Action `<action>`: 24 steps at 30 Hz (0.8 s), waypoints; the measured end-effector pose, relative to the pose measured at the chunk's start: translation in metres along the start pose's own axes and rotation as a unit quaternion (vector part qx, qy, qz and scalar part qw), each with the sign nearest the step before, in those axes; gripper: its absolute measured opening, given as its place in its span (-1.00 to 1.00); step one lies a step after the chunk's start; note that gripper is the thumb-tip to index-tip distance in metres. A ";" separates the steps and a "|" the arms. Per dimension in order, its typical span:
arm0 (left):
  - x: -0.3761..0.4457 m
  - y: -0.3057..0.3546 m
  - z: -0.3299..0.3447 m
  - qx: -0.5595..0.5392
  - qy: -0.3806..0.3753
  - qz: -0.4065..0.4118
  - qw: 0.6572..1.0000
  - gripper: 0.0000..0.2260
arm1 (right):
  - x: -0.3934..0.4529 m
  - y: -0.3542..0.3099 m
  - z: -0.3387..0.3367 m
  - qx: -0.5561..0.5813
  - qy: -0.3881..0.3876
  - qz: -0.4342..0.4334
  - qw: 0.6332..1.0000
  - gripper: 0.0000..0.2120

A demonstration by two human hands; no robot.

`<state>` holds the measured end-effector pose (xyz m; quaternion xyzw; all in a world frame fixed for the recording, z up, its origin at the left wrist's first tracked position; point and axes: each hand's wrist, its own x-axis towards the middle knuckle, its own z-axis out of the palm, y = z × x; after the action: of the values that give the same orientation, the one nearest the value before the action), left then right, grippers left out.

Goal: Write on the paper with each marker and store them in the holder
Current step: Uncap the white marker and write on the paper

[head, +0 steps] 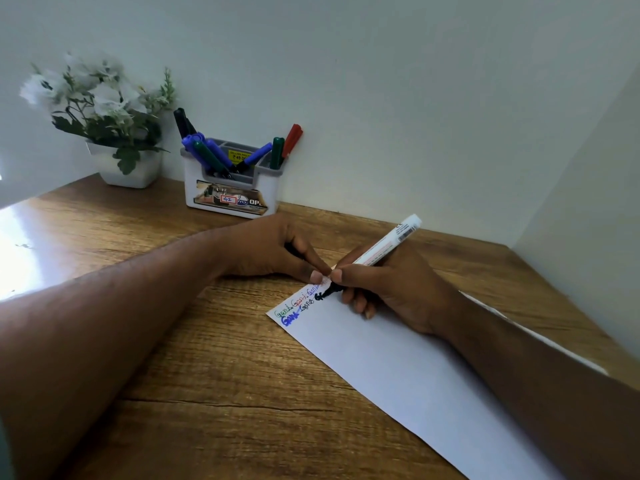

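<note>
My right hand (pixel 388 289) grips a white-barrelled black marker (pixel 388 242), its black tip touching the white paper (pixel 398 368) near the top edge. Several small words in green, red, blue and black sit along that edge. My left hand (pixel 273 252) rests on the desk with its fingertips pressing the paper's top edge; something dark, perhaps the cap, shows under its curled fingers. The white holder (pixel 232 188) stands against the back wall with several markers in it: black, blue, green and red.
A white pot of white flowers (pixel 114 133) stands left of the holder in the corner. The wooden desk (pixel 173 341) is bounded by a wall behind and a side wall on the right. Bright glare lies on the desk's left part.
</note>
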<state>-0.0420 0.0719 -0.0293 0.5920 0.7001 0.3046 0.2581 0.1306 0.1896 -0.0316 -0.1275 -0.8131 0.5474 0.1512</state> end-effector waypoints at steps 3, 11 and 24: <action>0.000 0.000 -0.001 0.004 -0.003 -0.003 1.000 -0.83 | 0.000 0.000 0.000 0.003 0.008 0.001 1.000 -0.90; 0.001 0.000 -0.001 0.001 0.002 -0.001 1.000 -0.85 | 0.001 0.002 0.001 -0.005 0.039 -0.001 0.999 -0.87; 0.001 -0.001 -0.001 -0.001 0.001 0.002 1.000 -0.84 | 0.000 0.002 0.000 -0.017 0.068 -0.005 0.998 -0.88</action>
<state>-0.0434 0.0728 -0.0298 0.5926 0.6991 0.3062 0.2574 0.1305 0.1901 -0.0335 -0.1628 -0.8106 0.5229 0.2072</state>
